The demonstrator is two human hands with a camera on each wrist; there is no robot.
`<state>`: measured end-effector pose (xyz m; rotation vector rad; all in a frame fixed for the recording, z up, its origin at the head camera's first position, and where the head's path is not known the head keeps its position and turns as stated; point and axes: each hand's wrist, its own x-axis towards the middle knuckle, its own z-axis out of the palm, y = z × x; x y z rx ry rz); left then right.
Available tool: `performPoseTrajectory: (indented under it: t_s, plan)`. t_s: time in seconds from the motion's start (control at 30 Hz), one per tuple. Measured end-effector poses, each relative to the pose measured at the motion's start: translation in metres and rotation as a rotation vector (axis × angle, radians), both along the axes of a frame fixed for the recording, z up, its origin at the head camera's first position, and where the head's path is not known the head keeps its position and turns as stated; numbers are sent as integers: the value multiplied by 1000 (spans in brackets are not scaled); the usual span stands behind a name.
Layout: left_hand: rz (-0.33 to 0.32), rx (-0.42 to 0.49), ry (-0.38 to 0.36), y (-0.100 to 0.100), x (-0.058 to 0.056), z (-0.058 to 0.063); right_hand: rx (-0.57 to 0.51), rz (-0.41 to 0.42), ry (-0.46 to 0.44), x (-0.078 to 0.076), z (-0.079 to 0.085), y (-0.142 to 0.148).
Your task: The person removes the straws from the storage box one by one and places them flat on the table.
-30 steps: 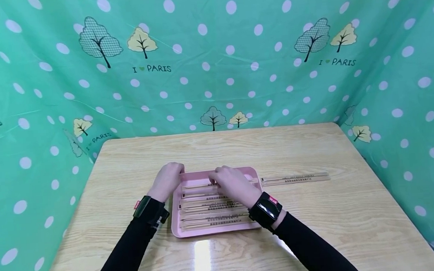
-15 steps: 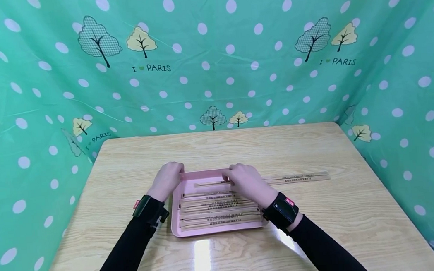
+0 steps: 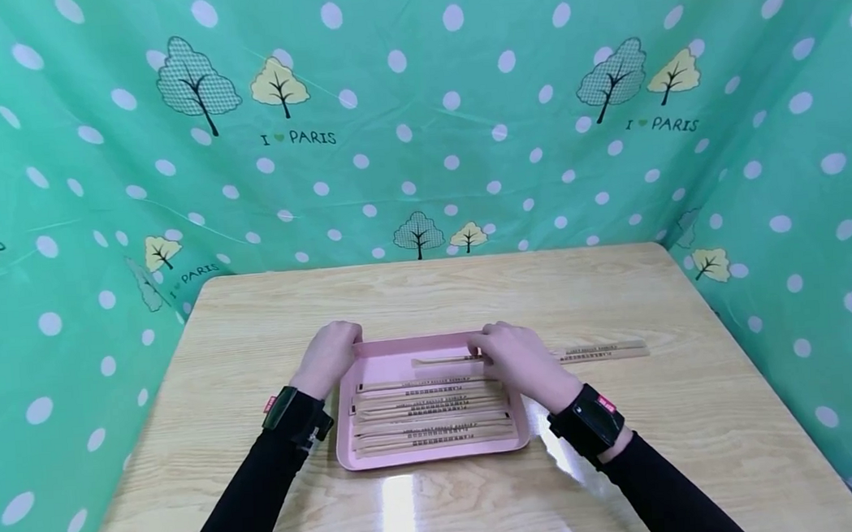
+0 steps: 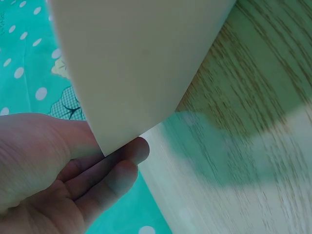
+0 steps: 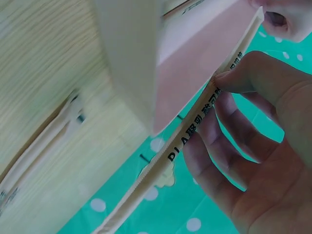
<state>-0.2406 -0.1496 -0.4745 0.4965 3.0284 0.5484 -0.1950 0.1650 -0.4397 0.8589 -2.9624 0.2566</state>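
A pink tray [image 3: 438,460] holds several paper-wrapped straws [image 3: 431,416] lying side by side in its nearer part. My left hand [image 3: 327,357] grips the tray's far left corner; the left wrist view has its fingers at the corner of the tray wall [image 4: 141,58]. Over the far right part of the tray, my right hand [image 3: 523,362] pinches one wrapped straw [image 3: 442,360] between thumb and fingers. In the right wrist view, black print shows on this held straw [image 5: 190,124], which runs along above the tray rim.
Right of the tray, wrapped straws [image 3: 614,351] lie on the wooden table [image 3: 428,298], partly hidden by the right hand. A green polka-dot cloth [image 3: 362,180] surrounds the table at the back and sides.
My right hand has moved right with the pinched straw, whose left end has slid from near the tray's left side toward its middle. My left hand keeps its grip on the corner.
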Motion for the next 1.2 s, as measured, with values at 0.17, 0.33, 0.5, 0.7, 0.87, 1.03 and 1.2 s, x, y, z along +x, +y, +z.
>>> performPoseTrajectory:
  t_s: [0.17, 0.33, 0.5, 0.7, 0.87, 1.03, 1.2]
  plan:
    - [-1, -7, 5, -1, 0, 0, -16, 13, 16, -1, -2, 20]
    - [5, 3, 0, -1, -1, 0, -17, 36, 38, -4, -2, 43]
    - [-3, 6, 8, -2, -2, 1, -21, 17, 25, -4, 0, 64]
    - [-1, -8, 4, -2, -2, 2, -29, -16, 7, -1, -4, 89]
    - [1, -17, -7, 0, -3, 3, -50, -38, 18, 1, -10, 107]
    - [4, -9, -10, 0, -3, 2, -51, -56, 3, 4, -15, 124]
    - [6, -10, -5, -1, -2, 0, -35, -80, 6, 5, -20, 136]
